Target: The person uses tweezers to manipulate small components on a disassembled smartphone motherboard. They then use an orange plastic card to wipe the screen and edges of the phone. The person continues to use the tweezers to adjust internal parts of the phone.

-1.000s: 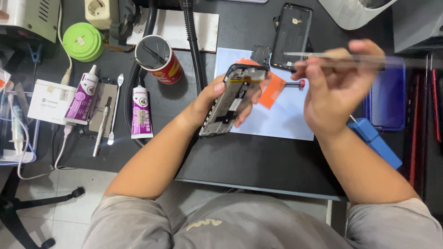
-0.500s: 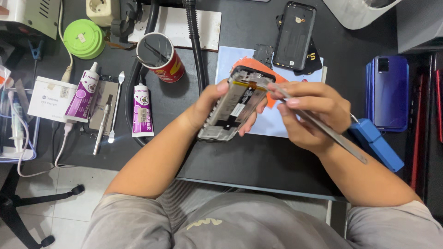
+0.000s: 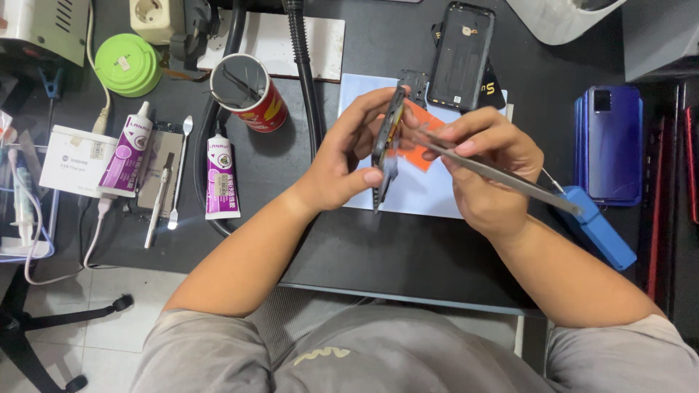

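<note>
- left hand [image 3: 348,161] pinches the dark, stripped phone frame [image 3: 386,149] edge-on, thumb on the near edge, fingers curled behind; it is held up above the pale blue work mat [image 3: 429,191], not resting on it.
- right hand [image 3: 486,169] is closed around long metal tweezers [image 3: 502,173], tips set against the frame's upper edge beside an orange pull-tab piece [image 3: 421,138].
- risk: frame gripped only by its thin edges; a push from the tweezers may twist it loose and drop it on the black desk [image 3: 349,251].
- risk: metal tips close to bare parts could scratch or tear something; contact point hidden by fingers.
- two white glue tubes with purple labels [image 3: 218,178] lie left of the mat, one just beside a white charger block [image 3: 73,160].
- red cylindrical can [image 3: 249,92] stands upright behind them, tools inside.
- green round lid [image 3: 128,64] far left.
- blue phone back cover [image 3: 610,142] lies right; black back cover [image 3: 460,57] above the mat.
</note>
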{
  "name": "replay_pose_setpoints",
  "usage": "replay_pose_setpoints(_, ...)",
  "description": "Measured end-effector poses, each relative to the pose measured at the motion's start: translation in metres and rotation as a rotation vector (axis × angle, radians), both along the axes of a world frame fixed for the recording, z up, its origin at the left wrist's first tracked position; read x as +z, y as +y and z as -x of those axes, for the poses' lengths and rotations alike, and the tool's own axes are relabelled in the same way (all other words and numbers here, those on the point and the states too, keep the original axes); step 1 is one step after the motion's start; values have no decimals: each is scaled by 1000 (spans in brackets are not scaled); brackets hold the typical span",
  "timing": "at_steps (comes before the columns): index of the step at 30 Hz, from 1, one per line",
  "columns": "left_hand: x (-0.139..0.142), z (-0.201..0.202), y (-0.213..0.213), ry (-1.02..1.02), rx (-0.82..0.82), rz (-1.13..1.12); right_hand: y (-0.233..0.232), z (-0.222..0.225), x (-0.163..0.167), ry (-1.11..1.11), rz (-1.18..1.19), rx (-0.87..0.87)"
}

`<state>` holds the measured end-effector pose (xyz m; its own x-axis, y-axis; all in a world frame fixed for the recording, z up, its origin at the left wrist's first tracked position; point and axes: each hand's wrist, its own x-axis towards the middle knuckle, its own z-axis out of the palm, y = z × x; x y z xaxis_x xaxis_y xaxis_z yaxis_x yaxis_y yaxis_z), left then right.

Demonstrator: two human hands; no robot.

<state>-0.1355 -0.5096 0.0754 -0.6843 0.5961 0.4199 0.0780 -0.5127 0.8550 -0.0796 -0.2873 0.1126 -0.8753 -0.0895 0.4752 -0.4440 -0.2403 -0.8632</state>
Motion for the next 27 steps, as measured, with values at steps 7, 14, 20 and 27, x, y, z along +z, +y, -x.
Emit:
replay_pose_setpoints(7, 0, 2, 0, 299, 208, 108, 1, 0, 0, 25, -37, 111)
replay_pose_setpoints(14, 6, 3, -1, 315, 284, 73, 6, 18, -14, -147, 200, 228)
replay_pose_setpoints(20, 3, 7, -3, 148, 75, -72, 6, 18, -15, -72, 116, 139)
replay_pose_setpoints(27, 4, 2, -3, 183, 17, -58, 1, 6, -6, 42, -42, 98)
